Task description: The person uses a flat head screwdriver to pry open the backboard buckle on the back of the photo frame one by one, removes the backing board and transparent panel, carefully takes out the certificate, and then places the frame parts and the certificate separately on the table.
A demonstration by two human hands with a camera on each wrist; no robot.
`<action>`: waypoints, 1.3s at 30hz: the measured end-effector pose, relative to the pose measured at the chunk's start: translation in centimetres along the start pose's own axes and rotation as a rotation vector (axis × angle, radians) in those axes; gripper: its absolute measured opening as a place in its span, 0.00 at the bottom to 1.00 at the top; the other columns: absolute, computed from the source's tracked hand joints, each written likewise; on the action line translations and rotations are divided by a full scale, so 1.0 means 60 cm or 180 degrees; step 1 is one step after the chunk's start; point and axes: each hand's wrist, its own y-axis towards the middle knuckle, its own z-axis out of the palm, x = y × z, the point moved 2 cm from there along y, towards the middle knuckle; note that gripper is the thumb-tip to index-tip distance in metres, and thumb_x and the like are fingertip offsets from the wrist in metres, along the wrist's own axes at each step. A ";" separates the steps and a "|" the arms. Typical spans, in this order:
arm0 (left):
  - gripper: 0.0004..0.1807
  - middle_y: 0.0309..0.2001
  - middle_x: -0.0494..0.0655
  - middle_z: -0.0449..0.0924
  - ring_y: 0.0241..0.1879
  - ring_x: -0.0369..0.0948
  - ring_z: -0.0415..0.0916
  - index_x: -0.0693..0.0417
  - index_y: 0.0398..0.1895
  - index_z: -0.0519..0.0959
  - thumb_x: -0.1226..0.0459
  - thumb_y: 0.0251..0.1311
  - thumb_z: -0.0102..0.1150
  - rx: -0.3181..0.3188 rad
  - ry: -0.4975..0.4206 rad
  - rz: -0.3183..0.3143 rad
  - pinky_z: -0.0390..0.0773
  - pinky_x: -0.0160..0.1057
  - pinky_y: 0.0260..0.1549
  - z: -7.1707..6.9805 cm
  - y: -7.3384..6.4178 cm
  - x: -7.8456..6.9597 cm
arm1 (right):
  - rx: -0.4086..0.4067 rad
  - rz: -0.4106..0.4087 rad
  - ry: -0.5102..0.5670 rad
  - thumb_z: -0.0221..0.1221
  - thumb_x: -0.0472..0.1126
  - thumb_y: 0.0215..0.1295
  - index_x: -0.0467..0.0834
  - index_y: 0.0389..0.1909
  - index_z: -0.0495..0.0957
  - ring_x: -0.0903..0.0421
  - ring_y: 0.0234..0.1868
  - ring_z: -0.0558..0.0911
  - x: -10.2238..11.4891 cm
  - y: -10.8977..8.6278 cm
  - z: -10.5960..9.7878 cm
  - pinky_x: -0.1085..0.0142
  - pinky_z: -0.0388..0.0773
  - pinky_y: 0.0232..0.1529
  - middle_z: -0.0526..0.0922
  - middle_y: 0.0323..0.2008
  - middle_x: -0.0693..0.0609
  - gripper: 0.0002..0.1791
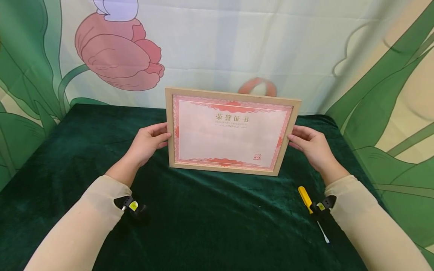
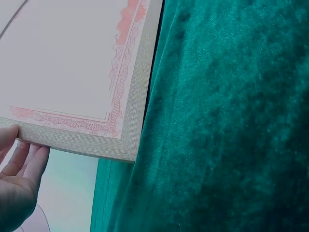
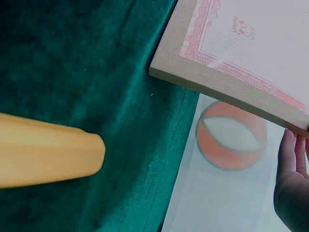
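A light wooden picture frame (image 1: 234, 171) stands upright on the dark green cloth, its front facing me. Inside it is a certificate (image 1: 230, 143) with a red ornamental border and gold Chinese characters near the top. My left hand (image 1: 148, 143) grips the frame's left side, thumb on the front and fingers behind, as the left wrist view also shows. On the opposite side my right hand (image 1: 312, 145) pinches the frame's edge the same way. In the right wrist view that hand (image 3: 294, 183) shows only partly, at the right border.
A flathead screwdriver (image 1: 305, 199) with a yellow handle lies on the green cloth (image 1: 210, 218), next to my right wrist, whose strap overlaps part of it. Behind the table hangs a curtain (image 1: 210, 45) printed with flowers and leaves. Both wrists carry dark straps.
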 end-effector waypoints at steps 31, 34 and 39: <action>0.24 0.53 0.55 0.77 0.49 0.47 0.75 0.57 0.62 0.71 0.60 0.63 0.55 -0.0153 0.0786 0.0428 0.74 0.46 0.48 -0.007 -0.021 -0.026 | -0.0451 -0.0493 -0.0791 0.57 0.47 0.64 0.38 0.57 0.72 0.65 0.40 0.79 0.020 -0.024 -0.006 0.75 0.75 0.42 0.80 0.45 0.51 0.23; 0.24 0.52 0.55 0.77 0.40 0.44 0.79 0.57 0.62 0.71 0.61 0.63 0.55 -0.0100 0.0809 0.0445 0.78 0.37 0.39 -0.009 -0.025 -0.024 | -0.0444 -0.0592 -0.1052 0.56 0.46 0.65 0.38 0.56 0.73 0.65 0.41 0.77 0.020 -0.028 -0.006 0.75 0.73 0.43 0.80 0.45 0.47 0.22; 0.23 0.52 0.55 0.78 0.41 0.42 0.81 0.58 0.61 0.71 0.62 0.64 0.55 0.0039 0.0670 0.0508 0.78 0.31 0.37 -0.009 -0.030 -0.022 | -0.0475 -0.0832 -0.1507 0.56 0.44 0.66 0.38 0.54 0.73 0.60 0.38 0.74 0.022 -0.036 -0.007 0.71 0.70 0.37 0.79 0.42 0.43 0.20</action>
